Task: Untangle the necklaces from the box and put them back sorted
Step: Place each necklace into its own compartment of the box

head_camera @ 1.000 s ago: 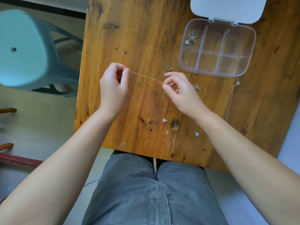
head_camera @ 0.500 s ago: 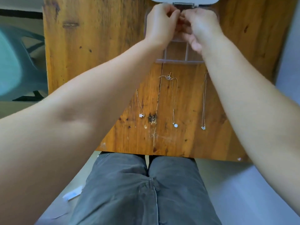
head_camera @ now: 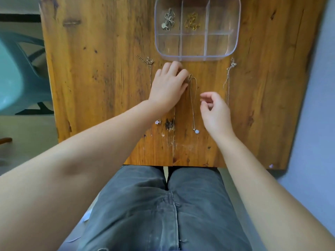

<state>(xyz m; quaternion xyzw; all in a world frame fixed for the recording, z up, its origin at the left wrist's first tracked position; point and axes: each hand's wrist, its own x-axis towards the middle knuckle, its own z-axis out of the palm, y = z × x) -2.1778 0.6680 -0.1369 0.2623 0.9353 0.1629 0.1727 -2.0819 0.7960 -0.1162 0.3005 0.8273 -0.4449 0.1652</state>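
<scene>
A clear divided box [head_camera: 197, 57] stands at the far middle of the wooden table. A silver necklace [head_camera: 168, 19] is bunched in its far-left compartment and a gold necklace [head_camera: 192, 21] in the far-middle one. Three necklaces lie stretched out on the table: a left one [head_camera: 149, 63], a middle one with a round white pendant [head_camera: 196, 131], and a right one [head_camera: 228, 77]. My left hand [head_camera: 168, 87] rests on the table, its fingertips closed at the clasp end of the middle necklace. To the right of that chain my right hand [head_camera: 215, 111] hovers, fingers apart and holding nothing.
The wooden table [head_camera: 101, 78] ends just in front of my knees. A teal plastic chair [head_camera: 16, 73] stands to the left of it. The other box compartments hold nothing.
Both hands have drawn back from the box to the table. The gold necklace now lies in the far-middle compartment. My left hand has come down on the middle necklace's clasp end.
</scene>
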